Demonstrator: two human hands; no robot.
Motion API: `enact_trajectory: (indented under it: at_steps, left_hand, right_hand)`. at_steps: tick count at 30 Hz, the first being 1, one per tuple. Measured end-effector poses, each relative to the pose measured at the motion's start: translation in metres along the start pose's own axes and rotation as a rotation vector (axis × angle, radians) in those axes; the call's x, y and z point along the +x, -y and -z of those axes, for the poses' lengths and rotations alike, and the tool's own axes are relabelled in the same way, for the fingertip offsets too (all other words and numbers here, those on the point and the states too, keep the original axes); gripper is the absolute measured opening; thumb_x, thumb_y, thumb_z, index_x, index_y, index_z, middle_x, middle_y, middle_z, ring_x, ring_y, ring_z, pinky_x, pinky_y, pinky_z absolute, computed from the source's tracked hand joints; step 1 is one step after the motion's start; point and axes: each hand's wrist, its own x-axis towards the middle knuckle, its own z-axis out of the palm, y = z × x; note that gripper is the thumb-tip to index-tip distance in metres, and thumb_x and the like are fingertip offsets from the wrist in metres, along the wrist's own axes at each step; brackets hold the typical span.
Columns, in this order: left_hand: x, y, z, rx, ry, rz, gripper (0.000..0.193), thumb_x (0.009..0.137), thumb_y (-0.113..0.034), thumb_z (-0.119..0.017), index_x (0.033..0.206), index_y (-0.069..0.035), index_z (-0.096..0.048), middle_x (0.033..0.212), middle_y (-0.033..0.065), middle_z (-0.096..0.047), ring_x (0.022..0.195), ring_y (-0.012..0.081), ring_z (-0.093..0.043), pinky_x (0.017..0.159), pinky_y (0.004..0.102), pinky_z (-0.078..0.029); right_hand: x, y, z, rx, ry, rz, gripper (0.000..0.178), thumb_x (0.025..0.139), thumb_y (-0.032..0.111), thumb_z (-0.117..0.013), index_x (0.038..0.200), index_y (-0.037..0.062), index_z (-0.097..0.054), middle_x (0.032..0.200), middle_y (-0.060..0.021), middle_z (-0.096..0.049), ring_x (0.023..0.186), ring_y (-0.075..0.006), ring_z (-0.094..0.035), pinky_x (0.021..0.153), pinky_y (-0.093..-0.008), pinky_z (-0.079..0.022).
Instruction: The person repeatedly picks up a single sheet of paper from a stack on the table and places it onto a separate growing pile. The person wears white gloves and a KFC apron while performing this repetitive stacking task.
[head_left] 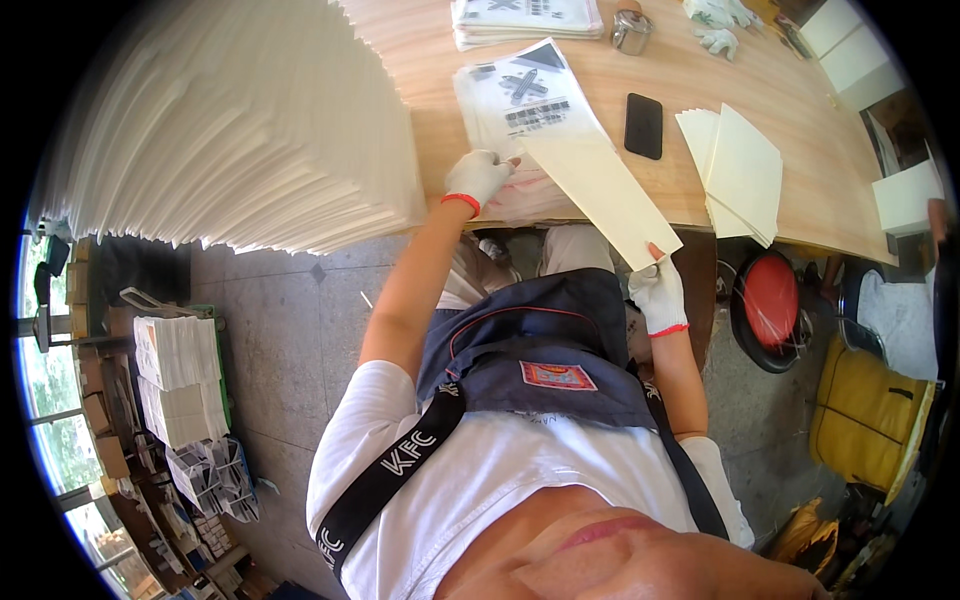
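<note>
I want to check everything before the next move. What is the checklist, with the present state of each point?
1. Right hand holds the pale sheet by its near end: ok.
2. Left hand is at the printed plastic: ok.
3. Sheet's near end is over the table: not ok, it shows past the edge.
4. Sheet's far end is inside the plastic: cannot tell.
5. Phone is uncovered: ok.
</note>
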Motion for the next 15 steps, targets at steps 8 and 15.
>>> enact_trajectory:
  at_steps: [8,15]
  left_hand:
    - [-0.007,-0.006,-0.002,-0.203,-0.191,-0.078,0.024,0.080,-0.027,-0.049,0.093,-0.010,-0.061,0.076,0.0098,-0.064,0.073,0.0258,-0.061,0.068,0.0377,-0.045]
    - [-0.035,0.007,-0.047,-0.598,-0.345,-0.339,0.017,0.086,-0.020,-0.052,0.091,-0.004,-0.054,0.072,0.0171,-0.058,0.067,0.0289,-0.059,0.063,0.0387,-0.045]
  right_hand:
    - [-0.010,-0.010,-0.024,-0.165,-0.071,0.209,0.019,0.090,0.011,-0.048,0.109,0.0077,-0.049,0.094,-0.0023,-0.058,0.066,-0.0066,-0.057,0.044,-0.0170,-0.047]
    - [-0.023,-0.026,-0.036,-0.177,-0.076,0.291,0.022,0.092,0.014,-0.048,0.113,0.0096,-0.048,0.092,-0.0019,-0.058,0.064,-0.0076,-0.056,0.042,-0.0183,-0.044]
